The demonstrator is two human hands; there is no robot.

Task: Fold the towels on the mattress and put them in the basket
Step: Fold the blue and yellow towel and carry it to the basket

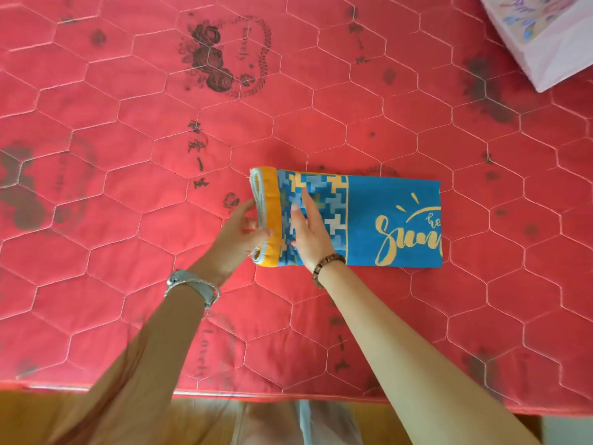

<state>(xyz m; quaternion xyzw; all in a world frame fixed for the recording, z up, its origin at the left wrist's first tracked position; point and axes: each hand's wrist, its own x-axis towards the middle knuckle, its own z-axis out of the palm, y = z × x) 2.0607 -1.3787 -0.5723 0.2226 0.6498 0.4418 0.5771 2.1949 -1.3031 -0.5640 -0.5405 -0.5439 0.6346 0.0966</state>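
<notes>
A blue and yellow towel [385, 220], folded into a long strip with yellow script lettering, lies flat on the red quilted mattress [128, 155]. My left hand [240, 234] grips the towel's left yellow-bordered end, thumb on top and fingers under the edge. My right hand [308, 229] lies flat on the patterned part just right of that end, fingers straight and pressing down. No basket is in view.
A white cloth or bag with a pastel print [545, 36] sits at the mattress's far right corner. The mattress's near edge [288, 395] runs along the bottom, with a wooden floor [48, 419] below it.
</notes>
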